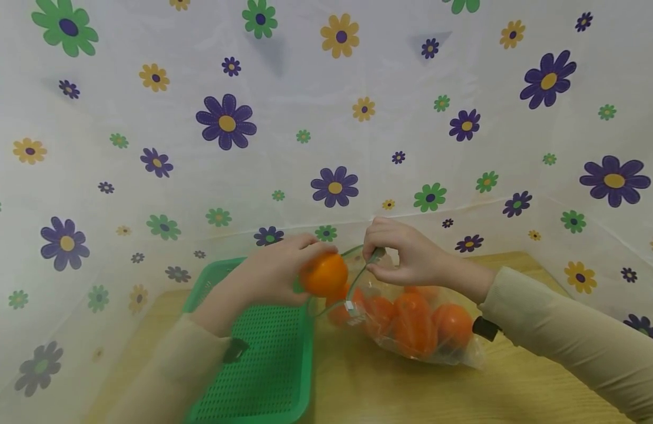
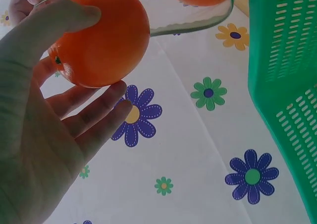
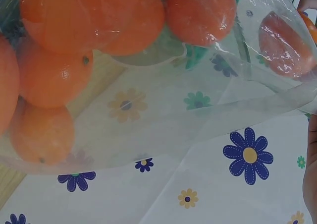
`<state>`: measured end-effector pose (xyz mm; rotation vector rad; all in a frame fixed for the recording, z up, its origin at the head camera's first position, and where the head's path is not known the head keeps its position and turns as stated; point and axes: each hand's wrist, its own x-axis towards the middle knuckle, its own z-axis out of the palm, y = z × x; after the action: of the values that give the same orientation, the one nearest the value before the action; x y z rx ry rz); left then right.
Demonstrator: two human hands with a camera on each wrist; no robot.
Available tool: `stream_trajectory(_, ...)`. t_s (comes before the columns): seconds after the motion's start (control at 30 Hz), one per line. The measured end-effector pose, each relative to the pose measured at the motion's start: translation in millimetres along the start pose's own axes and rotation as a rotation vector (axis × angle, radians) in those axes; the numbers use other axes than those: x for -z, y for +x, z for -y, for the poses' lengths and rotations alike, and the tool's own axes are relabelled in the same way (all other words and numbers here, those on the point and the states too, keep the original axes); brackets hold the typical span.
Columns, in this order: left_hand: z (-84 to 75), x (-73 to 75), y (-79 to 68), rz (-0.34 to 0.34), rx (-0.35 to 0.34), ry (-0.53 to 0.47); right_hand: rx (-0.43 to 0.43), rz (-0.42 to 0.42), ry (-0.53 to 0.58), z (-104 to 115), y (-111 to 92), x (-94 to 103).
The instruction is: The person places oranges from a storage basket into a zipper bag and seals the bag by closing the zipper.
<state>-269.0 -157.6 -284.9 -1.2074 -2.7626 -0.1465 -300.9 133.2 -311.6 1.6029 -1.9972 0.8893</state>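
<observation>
My left hand (image 1: 265,271) holds an orange (image 1: 324,275) at the mouth of a clear plastic bag (image 1: 381,335). In the left wrist view, the thumb lies over this orange (image 2: 106,40) and the fingers curve beneath it. My right hand (image 1: 411,250) pinches the bag's green-edged rim between thumb and fingers, lifting that side. Several more oranges (image 1: 413,324) sit inside the bag on the table, and the right wrist view shows them through the film, one orange (image 3: 200,13) near the bag's opening. Whether the held orange is fully outside the bag, I cannot tell.
Left of the bag, a green perforated plastic basket (image 1: 305,377) stands on the wooden table (image 1: 390,394), partly below my left forearm. A white flower-patterned sheet (image 1: 284,165) hangs behind and along the sides.
</observation>
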Motion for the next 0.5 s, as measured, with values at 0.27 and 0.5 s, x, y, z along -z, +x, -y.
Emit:
stream_trajectory(0.27,-5.2,-6.5,12.6,0.008,-0.020,-0.029,0.004,0.002,-0.002,0,1,-0.5)
stream_trajectory(0.5,-10.4,-11.8,21.8,0.017,-0.050,-0.037,0.002,0.003,0.004,-2,0,-0.3)
